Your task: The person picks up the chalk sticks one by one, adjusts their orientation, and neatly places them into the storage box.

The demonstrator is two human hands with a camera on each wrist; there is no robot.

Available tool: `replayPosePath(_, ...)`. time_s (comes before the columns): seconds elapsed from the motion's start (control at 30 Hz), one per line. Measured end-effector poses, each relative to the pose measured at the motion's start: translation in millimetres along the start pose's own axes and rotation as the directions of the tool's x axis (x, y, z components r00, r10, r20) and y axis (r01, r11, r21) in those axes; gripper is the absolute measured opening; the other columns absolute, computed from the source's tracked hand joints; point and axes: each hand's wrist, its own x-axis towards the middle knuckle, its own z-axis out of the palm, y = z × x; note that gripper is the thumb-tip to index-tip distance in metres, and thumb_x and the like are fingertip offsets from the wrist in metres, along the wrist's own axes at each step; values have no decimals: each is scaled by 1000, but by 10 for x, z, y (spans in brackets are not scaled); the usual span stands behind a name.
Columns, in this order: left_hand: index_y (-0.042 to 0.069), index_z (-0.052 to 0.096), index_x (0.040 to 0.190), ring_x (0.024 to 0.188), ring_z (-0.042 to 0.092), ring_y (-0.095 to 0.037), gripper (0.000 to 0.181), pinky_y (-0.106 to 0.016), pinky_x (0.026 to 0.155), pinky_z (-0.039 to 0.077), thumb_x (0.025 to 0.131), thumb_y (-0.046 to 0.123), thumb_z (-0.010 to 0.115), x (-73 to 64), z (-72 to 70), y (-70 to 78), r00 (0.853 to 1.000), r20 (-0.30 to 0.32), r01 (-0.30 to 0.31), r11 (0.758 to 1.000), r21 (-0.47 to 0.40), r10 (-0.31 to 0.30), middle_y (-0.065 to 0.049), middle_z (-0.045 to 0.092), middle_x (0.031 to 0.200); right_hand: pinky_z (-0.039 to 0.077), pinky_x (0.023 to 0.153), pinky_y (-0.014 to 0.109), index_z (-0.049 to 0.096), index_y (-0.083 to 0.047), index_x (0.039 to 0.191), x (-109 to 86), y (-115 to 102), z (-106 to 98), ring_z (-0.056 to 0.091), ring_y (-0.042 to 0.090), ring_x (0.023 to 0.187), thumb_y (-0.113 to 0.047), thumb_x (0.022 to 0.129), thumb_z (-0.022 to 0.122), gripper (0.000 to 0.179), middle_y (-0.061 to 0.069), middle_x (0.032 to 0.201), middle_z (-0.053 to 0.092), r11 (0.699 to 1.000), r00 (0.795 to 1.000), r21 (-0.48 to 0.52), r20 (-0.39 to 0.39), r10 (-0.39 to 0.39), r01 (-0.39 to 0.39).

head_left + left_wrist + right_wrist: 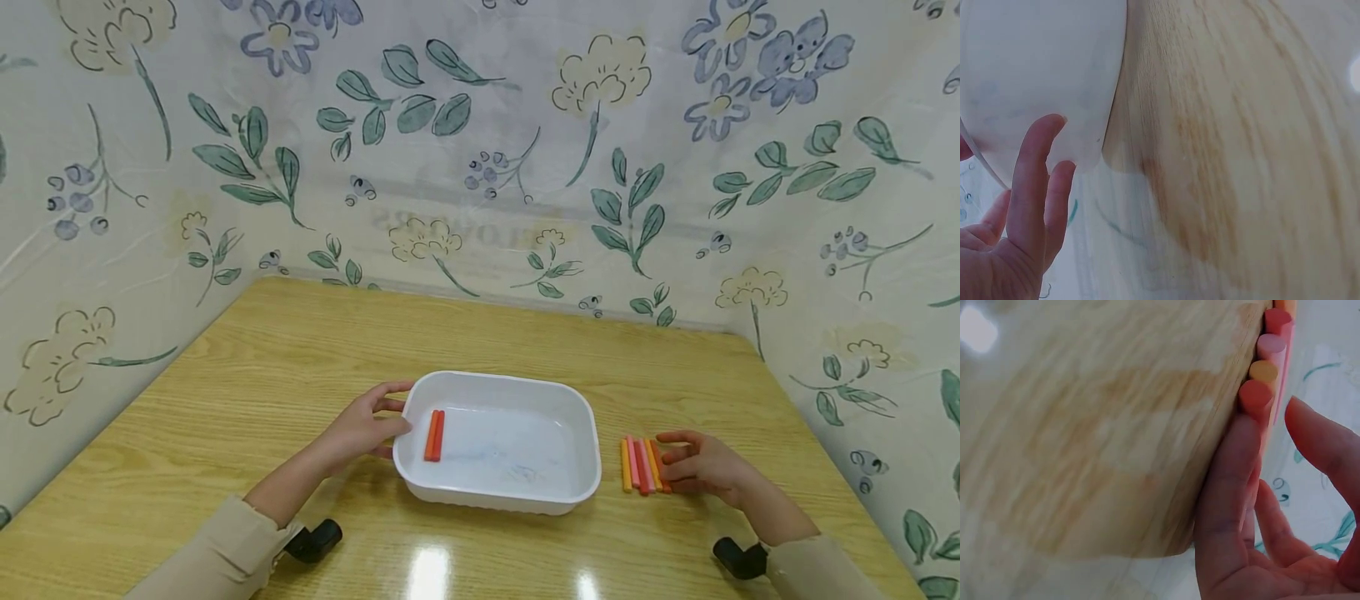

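Note:
A white plastic tray [495, 497] stands on the table, faint blue smudges on its floor. Two round sticks that look like chalk, one orange-red [431, 437] and one red [438, 437], lie side by side at its left end. My left hand [366, 427] grips the tray's left side, thumb at the rim and fingers along the outer wall [1041, 75]. Right of the tray lies a row of several chalk sticks [636, 465] in yellow, pink, red and orange. My right hand [703, 468] touches the row's right edge, its thumb apart from the sticks in the right wrist view.
The wooden table [480, 329] runs back to a flowered cloth [480, 150] that hangs at the back and both sides. A black wrist mount [315, 542] sits below my left sleeve, another black mount [741, 558] by the right one.

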Motion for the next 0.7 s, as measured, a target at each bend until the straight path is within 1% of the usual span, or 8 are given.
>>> replayPosePath(0.13,6,35,139,97,58,-32,59,-42,65,56,85,5,59,-7,0,-2,1000,9,-10,1000,-18,10,-27,42,126,55,73,33,28,13,137,9,4,-1,57,17,79,4,81,66,68,9,93,51,999,999,-31,31,-21,22)
replayPosePath(0.27,6,35,139,97,58,-32,59,-42,65,56,85,5,59,-11,2,1,1000,11,-10,1000,-14,11,-27,43,126,55,72,34,28,13,135,23,9,-5,57,17,78,5,80,65,66,9,91,50,999,998,-30,51,-32,34)
replayPosePath(0.47,6,35,139,99,57,-33,59,-42,66,56,86,5,59,-12,2,15,1000,9,-7,1000,-16,7,-27,42,127,55,68,35,29,9,131,29,-3,15,58,20,78,7,79,64,63,11,93,49,998,1000,-55,5,-25,25)
replayPosePath(0.57,6,35,139,99,57,-33,59,-42,66,56,86,5,59,-12,2,18,1000,10,-5,1000,-15,5,-27,42,127,55,67,36,27,8,132,25,0,25,58,21,77,8,78,63,65,13,94,51,996,999,-77,-23,-34,32)
replayPosePath(0.7,7,35,139,98,57,-32,59,-41,66,57,86,6,60,-5,-1,18,1000,4,2,1000,0,-2,-26,43,126,55,67,37,24,7,134,22,-12,34,59,22,76,9,78,61,67,14,94,53,997,998,-70,-47,-39,36)
